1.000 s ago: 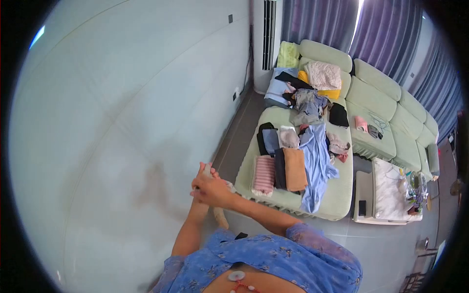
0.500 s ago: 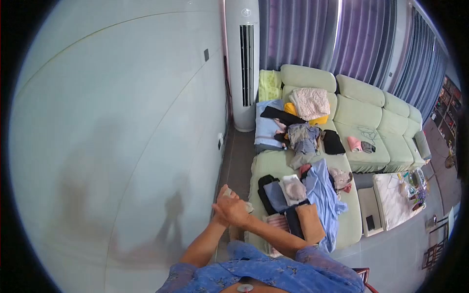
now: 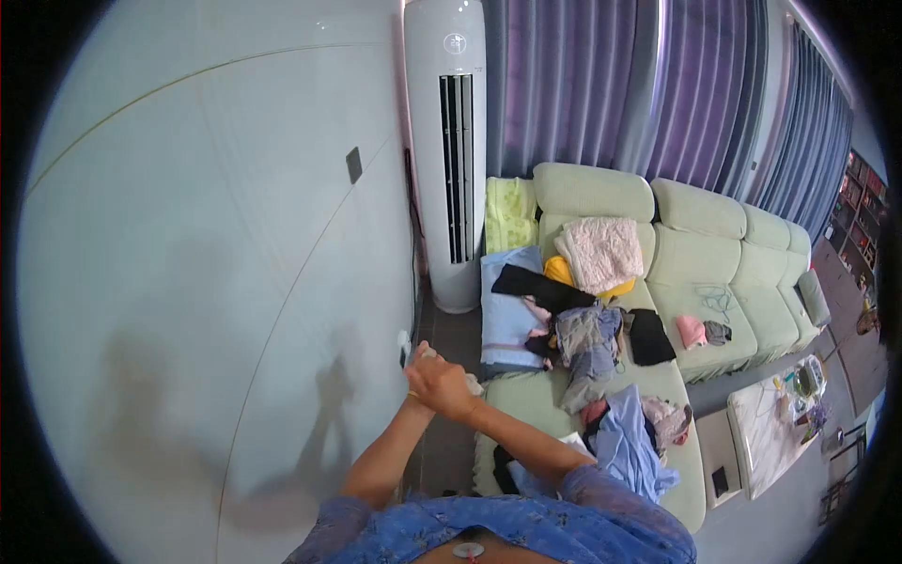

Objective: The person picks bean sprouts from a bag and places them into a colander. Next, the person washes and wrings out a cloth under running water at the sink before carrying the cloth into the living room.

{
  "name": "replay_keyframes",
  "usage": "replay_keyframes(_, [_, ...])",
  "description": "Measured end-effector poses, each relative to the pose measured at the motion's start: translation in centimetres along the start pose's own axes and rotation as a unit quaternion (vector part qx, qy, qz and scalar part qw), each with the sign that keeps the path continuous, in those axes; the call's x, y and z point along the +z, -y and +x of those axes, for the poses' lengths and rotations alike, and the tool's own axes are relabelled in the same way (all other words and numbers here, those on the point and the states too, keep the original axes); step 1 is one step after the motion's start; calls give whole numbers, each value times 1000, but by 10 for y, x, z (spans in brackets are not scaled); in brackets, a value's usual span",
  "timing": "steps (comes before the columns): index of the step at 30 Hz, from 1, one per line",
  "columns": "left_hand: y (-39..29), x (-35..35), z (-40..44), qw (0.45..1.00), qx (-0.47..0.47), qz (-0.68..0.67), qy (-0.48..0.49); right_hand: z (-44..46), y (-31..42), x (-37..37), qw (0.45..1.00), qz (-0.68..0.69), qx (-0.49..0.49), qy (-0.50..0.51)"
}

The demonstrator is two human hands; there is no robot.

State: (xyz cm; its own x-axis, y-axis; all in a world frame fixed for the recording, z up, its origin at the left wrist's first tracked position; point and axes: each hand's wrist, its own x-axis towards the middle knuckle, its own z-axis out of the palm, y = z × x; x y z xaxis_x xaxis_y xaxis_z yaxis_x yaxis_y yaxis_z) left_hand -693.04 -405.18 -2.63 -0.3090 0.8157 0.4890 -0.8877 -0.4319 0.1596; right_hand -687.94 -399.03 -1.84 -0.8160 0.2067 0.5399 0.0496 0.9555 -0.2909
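Observation:
My left hand (image 3: 423, 357) and my right hand (image 3: 443, 387) are pressed together over the gap between wall and sofa. Both are closed, the right one overlapping the left and hiding much of it. A small light-coloured cloth (image 3: 474, 384) is bunched in them; one bit pokes out at the fingers and another beyond the right hand. Its kind is not clear. To the right, a blue garment (image 3: 629, 451) lies crumpled on the pale green sofa (image 3: 678, 465). A grey-blue garment (image 3: 587, 343) and black clothing (image 3: 540, 287) lie behind it.
A tall white air conditioner (image 3: 454, 216) stands at the wall (image 3: 188, 188). A pinkish quilted blanket (image 3: 601, 254) sits against the backrest. Pink (image 3: 691, 331) and grey items lie farther along. At right is a low table (image 3: 766, 437) with assorted things on it.
The view has tilted up, so the sofa and clothes sit lower in the picture and my forearms hide most of the folded stack. My hands stay clasped together on the cloth.

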Motion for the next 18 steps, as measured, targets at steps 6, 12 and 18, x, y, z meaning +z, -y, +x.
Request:
replay_keyframes(6, [-6, -83, 120, 924, 10, 109, -367, 105, -108, -32, 970, 133, 148, -142])
replay_keyframes(12, [-57, -146, 215, 991, 7, 115, -67, 179, -137, -2, 986, -4, -14, -168])
replay_keyframes(18, [-98, -180, 355, 934, 16, 138, -330, 319, -281, 25, 976, 62, 155, -142])
